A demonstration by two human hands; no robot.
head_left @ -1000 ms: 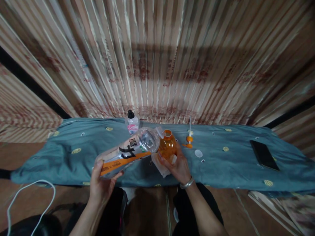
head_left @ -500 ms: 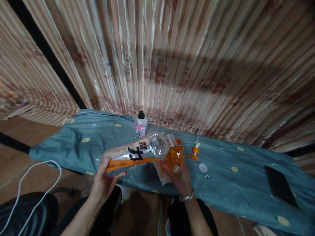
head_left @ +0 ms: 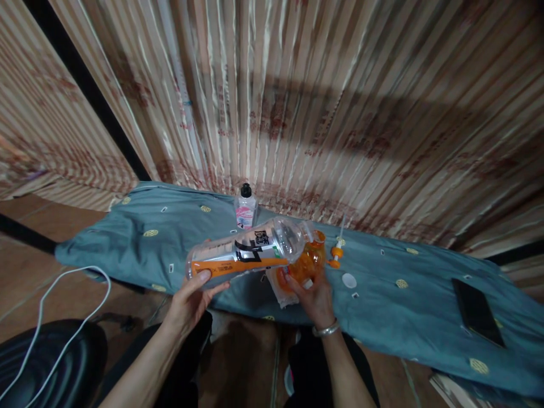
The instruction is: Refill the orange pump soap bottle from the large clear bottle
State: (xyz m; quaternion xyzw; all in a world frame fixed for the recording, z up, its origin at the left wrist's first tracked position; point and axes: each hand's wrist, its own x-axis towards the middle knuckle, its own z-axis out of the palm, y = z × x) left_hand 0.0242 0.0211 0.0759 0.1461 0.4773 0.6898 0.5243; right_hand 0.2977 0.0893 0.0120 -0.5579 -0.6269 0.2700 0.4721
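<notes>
While the left hand (head_left: 191,297) grips the base of a big clear bottle (head_left: 246,253) tipped flat, mouth at the small orange bottle (head_left: 304,263) clasped in the right hand (head_left: 314,294) over the table (head_left: 399,306), a white cap (head_left: 349,280), orange pump (head_left: 336,256) and pink-label bottle (head_left: 245,208) sit farther back.

Long table (head_left: 127,249) draped in blue-grey cloth.
On it stand a small black-capped bottle (head_left: 246,207), an orange pump nozzle (head_left: 337,255), a white cap (head_left: 349,280) and a dark phone (head_left: 476,311).

Clear bottle (head_left: 246,255) hides the orange bottle's (head_left: 306,265) mouth.
</notes>
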